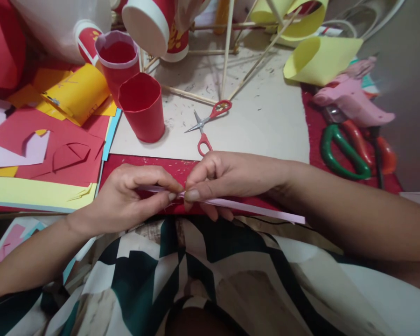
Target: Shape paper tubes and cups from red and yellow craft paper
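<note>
Pinching with our left hand (124,200) and right hand (231,177), thumb against finger on each, both on what looks like one pale pink paper strip (259,209). Neither hand is free. Key relation: the two pinches sit side by side, fingertips all but touching, so neither hand is nearer.

Strip's long axis runs roughly 9 to 3 o'clock, right end dipping just past 3. From our right fingertips the long tail goes out that way; the spare fingers curl underneath. From our left fingertips a short length runs to 9, between forefinger and thumb, toward the palm. Can't tell where that end stops, or whether it's folded or twisted at the pinch: too small, partly covered.

Further out, from the pinch: scissors (202,123) between 12 and 1, blades spread, on the white board (266,121). Red cup (143,119) at 11. Paper pile (61,170) near 10. Pink glue gun (357,100) at 2.
</note>
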Available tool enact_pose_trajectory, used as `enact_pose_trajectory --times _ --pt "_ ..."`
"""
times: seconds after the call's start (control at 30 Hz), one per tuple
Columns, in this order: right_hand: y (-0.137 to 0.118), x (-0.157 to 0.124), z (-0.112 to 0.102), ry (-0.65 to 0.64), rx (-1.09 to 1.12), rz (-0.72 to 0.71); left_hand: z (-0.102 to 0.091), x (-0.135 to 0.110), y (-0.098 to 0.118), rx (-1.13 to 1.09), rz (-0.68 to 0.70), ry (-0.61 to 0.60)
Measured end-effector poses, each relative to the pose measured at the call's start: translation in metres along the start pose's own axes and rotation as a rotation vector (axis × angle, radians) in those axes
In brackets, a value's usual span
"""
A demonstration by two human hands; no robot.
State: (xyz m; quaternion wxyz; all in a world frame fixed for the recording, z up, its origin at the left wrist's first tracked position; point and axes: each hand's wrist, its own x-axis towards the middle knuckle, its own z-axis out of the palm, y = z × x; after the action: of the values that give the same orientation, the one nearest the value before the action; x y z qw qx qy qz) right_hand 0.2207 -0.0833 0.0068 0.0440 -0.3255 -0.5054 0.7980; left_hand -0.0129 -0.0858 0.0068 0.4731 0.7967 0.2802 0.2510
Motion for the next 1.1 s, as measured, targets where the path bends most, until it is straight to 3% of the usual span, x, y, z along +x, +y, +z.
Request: enact_pose_trajectory --times 0.2,0.43,0.8,1.1 --pt "0.000 0.000 -0.002 -0.003 -0.018 -0.008 -0.003 0.003 -0.003 -0.193 -0.221 -0.019" --pt "-0.005 -0.002 -0.001 0.094 -0.088 0.036 -0.007 0.000 -0.010 -0.476 -0.365 -0.006" --pt "-0.003 -0.001 0.002 0.132 -0.080 0.032 -0.005 -0.003 -0.013 -0.417 -0.379 0.153" --pt "0.000 0.000 0.001 0.119 -0.138 0.020 -0.010 -0.005 -0.015 -0.415 -0.363 0.103"
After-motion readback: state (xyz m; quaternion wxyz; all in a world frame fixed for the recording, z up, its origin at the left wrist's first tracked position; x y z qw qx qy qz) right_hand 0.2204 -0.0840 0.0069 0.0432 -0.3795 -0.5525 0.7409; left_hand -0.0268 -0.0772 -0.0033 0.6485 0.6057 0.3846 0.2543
